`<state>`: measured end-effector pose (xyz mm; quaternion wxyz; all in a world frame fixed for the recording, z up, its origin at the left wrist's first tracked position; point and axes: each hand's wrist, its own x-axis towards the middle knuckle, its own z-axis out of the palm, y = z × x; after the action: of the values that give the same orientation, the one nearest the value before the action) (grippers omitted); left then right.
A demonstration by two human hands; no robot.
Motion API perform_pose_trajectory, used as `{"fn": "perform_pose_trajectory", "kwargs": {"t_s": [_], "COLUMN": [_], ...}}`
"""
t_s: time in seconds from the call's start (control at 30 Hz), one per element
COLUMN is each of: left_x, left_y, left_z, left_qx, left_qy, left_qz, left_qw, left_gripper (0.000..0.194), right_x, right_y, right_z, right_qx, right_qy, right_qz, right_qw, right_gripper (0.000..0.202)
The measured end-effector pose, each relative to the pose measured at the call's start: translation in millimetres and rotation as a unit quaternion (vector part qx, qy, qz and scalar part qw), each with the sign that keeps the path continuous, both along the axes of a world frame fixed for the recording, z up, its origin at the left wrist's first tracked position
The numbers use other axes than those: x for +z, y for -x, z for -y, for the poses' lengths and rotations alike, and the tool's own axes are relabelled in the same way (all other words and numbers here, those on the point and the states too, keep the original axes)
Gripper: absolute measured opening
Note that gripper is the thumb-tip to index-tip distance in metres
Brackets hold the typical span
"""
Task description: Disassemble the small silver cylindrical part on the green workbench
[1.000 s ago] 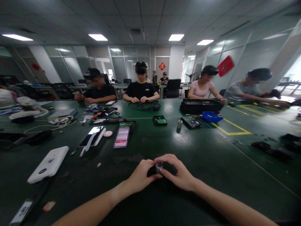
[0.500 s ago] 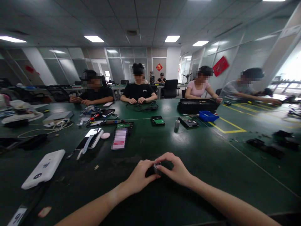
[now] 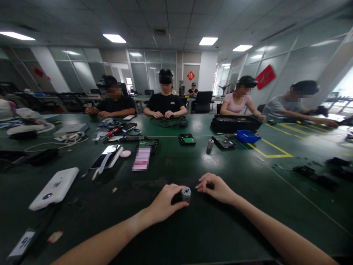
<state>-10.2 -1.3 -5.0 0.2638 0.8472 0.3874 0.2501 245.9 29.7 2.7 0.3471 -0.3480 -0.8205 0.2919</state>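
Near the front middle of the green table, a small grey metal cylinder (image 3: 186, 195) stands upright, like a small electric motor; its round top face shows a few dark holes. My left hand (image 3: 168, 200) grips it from the left, index finger behind and thumb in front. To its right, apart from the cylinder, my right hand (image 3: 216, 188) hovers low over the table with bent fingers drawn together at the tips. Anything between those fingertips is too small to make out. A second similar metal cylinder (image 3: 210, 144) stands farther off.
Beyond lie two hard drives, one with a green board (image 3: 187, 139) and another (image 3: 224, 142), beside a blue tray (image 3: 248, 136). Leftward are a phone (image 3: 142, 158), a white case (image 3: 53, 189) and tangled cables. Dark parts (image 3: 316, 175) lie right. Several people sit across the table.
My right hand has come off the cylinder and moved right, uncovering its top. My left hand keeps its hold. The view has shifted slightly.
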Motion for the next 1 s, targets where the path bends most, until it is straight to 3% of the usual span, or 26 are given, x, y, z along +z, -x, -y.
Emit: {"fn": "perform_pose_trajectory", "kwargs": {"t_s": [0.13, 0.3, 0.53, 0.63, 0.77, 0.87, 1.0], "left_x": [2.3, 0.9, 2.0, 2.1, -1.5, -3.8, -5.1], "left_y": [0, 1, 1, 1, 1, 1, 1], "left_z": [1, 1, 2, 3, 3, 2, 0], "left_qx": [0.0, -0.002, 0.0, 0.009, 0.023, 0.016, -0.001], "left_qy": [0.008, 0.007, 0.003, -0.01, -0.028, -0.037, -0.044], "left_qz": [0.003, 0.008, 0.006, -0.001, -0.008, -0.014, -0.012], "left_qw": [1.0, 1.0, 1.0, 1.0, 0.999, 0.999, 0.999], "left_gripper": [0.043, 0.042, 0.042, 0.038, 0.037, 0.035, 0.036], "right_x": [-1.5, 5.2, -5.2, 3.3, 23.5, 26.7, 15.7], "right_y": [-3, -3, 3, 6, 17, 33, 49], "right_z": [-5, -2, -2, 2, 16, 27, 34], "right_qx": [0.028, 0.014, -0.021, -0.051, -0.107, -0.074, -0.032], "right_qy": [-0.003, -0.002, -0.006, 0.015, 0.033, 0.032, 0.02], "right_qz": [0.048, 0.047, 0.067, 0.001, -0.161, -0.202, -0.172], "right_qw": [0.998, 0.999, 0.997, 0.999, 0.981, 0.976, 0.984], "right_gripper": [0.014, 0.021, 0.013, 0.014, 0.019, 0.017, 0.01]}}
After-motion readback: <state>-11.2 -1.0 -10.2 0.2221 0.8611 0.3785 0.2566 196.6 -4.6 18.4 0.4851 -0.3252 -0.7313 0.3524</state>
